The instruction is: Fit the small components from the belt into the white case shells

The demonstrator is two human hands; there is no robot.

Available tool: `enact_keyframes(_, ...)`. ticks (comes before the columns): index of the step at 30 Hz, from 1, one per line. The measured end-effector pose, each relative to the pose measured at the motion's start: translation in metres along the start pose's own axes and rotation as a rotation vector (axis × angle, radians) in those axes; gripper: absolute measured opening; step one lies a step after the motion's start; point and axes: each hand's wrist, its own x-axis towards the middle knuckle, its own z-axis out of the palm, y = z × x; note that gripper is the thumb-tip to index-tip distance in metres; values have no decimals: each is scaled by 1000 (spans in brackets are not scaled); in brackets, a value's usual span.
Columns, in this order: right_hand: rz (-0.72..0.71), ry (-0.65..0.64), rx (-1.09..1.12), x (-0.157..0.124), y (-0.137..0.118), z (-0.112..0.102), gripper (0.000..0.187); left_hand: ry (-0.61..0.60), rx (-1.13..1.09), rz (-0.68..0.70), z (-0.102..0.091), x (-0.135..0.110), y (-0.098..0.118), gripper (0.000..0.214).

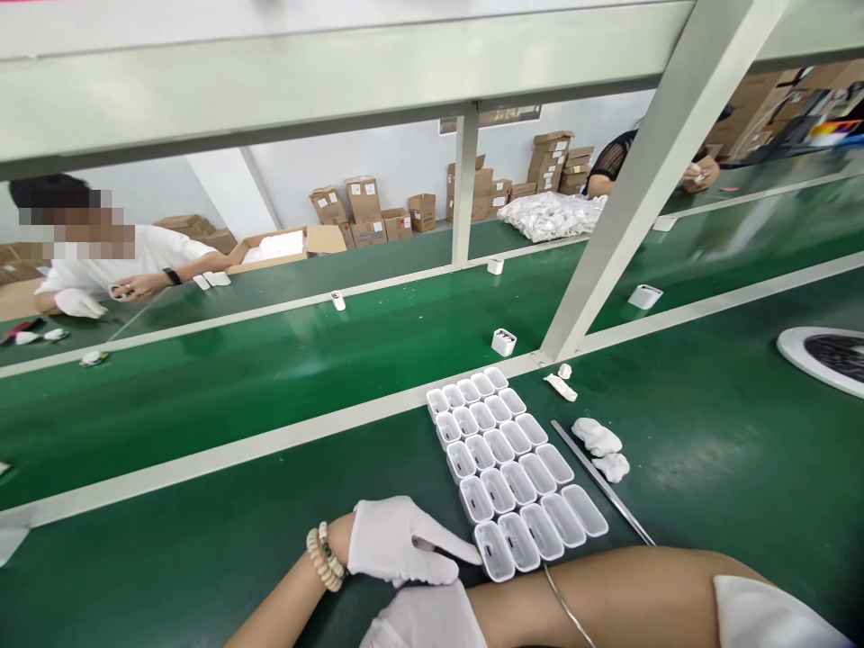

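My left hand [398,542], in a white glove with beaded bracelets at the wrist, is stretched toward a block of small white plastic cases [495,551]. Its fingers are extended and apart, and the longest one reaches the nearest case's corner. My right hand [425,619], also in a white glove, lies just below the left; the bottom edge of the picture cuts it off and its fingers are hidden. The right forearm crosses in front of the cases, which are open-topped and stand in several tight rows. Small dark slots show inside some of them.
A metal ruler-like strip [603,481] and crumpled white lumps [598,437] lie right of the cases. A slanted post [627,207] rises beyond. Several white parts sit on the green conveyor belt [378,337]. Two co-workers sit across it; a round fan [827,358] is at right.
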Motion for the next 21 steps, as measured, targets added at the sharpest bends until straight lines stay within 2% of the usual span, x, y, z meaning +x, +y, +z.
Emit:
enact_keyframes(5,-2,-14,21,1,-3,3,43,-14,4,8,-1,2,-6,40)
enact_keyframes(8,-3,-14,34,1,-7,4,54,-5,-22,-5,1,3,-10,43)
enact_keyframes(12,-24,10,-1,2,-12,11,65,17,-35,-14,5,1,-11,31)
enact_keyframes(18,-40,-5,-65,3,-20,41,31,11,-41,-30,1,1,-7,29)
enact_keyframes(21,-45,-25,-91,3,-26,56,27,-1,-39,-42,0,0,-5,30)
